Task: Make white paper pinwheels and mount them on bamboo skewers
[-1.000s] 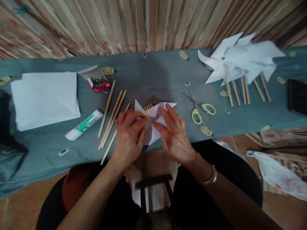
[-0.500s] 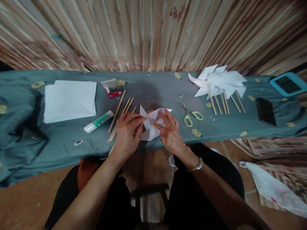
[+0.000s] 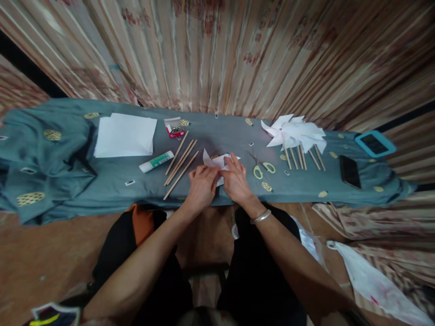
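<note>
A white paper pinwheel (image 3: 211, 160) with pointed blades lies at the table's front edge, partly covered by my hands. My left hand (image 3: 203, 184) is closed on its left side, fingers pressed near the centre. From the other side my right hand (image 3: 237, 179) grips the folded paper, fingertips close to those of the left. What the fingertips press at the middle is hidden. Left of my hands lie several wooden sticks (image 3: 181, 164). Green-handled scissors (image 3: 261, 166) rest, blades apart, just right of my right hand.
A stack of white paper (image 3: 125, 136), a glue tube (image 3: 156, 161) and a small red box of metal pins (image 3: 175, 128) sit to the left. Finished pinwheels on sticks (image 3: 295, 131) lie at the right, before a black phone (image 3: 350, 172) and a blue-framed device (image 3: 375, 143).
My hands have drawn closer together over the paper pinwheel, and the left fingers have curled in toward its centre. The camera view has shifted, so the table things appear moved.
</note>
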Tool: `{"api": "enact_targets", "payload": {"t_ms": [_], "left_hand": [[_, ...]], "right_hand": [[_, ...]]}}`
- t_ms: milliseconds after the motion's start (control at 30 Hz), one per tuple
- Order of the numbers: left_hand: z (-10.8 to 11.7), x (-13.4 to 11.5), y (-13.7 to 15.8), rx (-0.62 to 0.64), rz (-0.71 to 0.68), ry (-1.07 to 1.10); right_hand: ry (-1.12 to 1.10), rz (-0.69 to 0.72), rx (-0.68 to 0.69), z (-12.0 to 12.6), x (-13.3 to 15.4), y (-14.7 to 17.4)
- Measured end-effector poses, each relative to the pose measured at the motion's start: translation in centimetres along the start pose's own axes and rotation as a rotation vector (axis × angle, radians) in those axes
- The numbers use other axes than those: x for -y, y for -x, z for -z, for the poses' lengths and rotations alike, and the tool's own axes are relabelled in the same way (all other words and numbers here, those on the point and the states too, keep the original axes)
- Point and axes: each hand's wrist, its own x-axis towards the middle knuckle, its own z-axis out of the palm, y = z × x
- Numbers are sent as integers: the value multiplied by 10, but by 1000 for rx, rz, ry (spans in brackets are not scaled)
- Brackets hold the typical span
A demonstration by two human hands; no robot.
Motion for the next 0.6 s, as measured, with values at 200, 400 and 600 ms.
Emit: {"api": "enact_targets", "payload": {"t_ms": [200,400,600], "left_hand": [[8,14,-6,-139,54,26],[25,19,-4,-107,1,39],[10,5,-6,88,-88,-17]], "right_hand": [[11,40,27,5,-1,-4],[-18,63,-12,0,-4,0],[-43,23,-46,-5,-5,1]]}}
